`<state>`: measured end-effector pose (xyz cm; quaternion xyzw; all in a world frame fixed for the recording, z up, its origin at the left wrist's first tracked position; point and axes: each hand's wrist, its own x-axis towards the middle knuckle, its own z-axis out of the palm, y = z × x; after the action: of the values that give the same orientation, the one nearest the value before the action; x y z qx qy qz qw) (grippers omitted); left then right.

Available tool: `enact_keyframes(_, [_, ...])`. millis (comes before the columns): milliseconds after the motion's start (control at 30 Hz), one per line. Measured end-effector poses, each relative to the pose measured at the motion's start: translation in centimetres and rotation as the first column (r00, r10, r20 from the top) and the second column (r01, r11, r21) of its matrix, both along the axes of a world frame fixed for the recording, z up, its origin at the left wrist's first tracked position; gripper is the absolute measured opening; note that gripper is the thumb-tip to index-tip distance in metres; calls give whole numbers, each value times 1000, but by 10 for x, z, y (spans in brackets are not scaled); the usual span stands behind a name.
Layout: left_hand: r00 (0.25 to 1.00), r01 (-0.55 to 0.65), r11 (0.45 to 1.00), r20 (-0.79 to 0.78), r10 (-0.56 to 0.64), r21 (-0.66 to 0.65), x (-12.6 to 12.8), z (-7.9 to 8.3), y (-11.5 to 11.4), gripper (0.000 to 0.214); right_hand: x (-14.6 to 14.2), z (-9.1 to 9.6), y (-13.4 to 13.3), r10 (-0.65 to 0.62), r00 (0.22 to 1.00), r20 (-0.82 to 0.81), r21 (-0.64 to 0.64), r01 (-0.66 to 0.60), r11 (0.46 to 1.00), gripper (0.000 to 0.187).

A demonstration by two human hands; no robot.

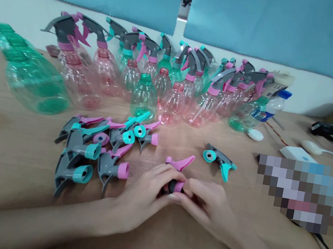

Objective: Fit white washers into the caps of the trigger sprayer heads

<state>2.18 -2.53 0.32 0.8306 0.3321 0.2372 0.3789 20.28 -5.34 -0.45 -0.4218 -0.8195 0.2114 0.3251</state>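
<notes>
Close in front of me, my left hand (150,188) is wrapped round a grey spray bottle trigger head with a pink lever (183,163). My right hand (209,198) pinches the same head at its pink collar (178,186). The two hands meet there, and their fingers hide most of the grey body. Left of my left hand lies a pile of loose trigger heads, among them one with a pink collar (123,170) and one with a teal collar (82,173). Beyond my right hand lies a single grey and teal trigger head (218,158).
Clear pink and green bottles stand in rows at the back, several topped with trigger heads, several uncapped like the green one (144,97). Green bottles (35,75) stand at left. A white oval object (255,134), a blue-capped bottle (276,105) and cables are at right.
</notes>
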Motion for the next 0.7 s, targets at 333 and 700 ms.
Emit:
enact_keyframes(333, [996, -65, 994, 62, 71, -86, 1, 2, 1, 14, 3, 2, -1, -109, 984, -144, -136, 90, 987, 26])
enact_keyframes(700, [988, -126, 983, 70, 136, -132, 1, 4, 0, 22, 12, -4, 7, -343, 816, -466, -163, 302, 939, 17])
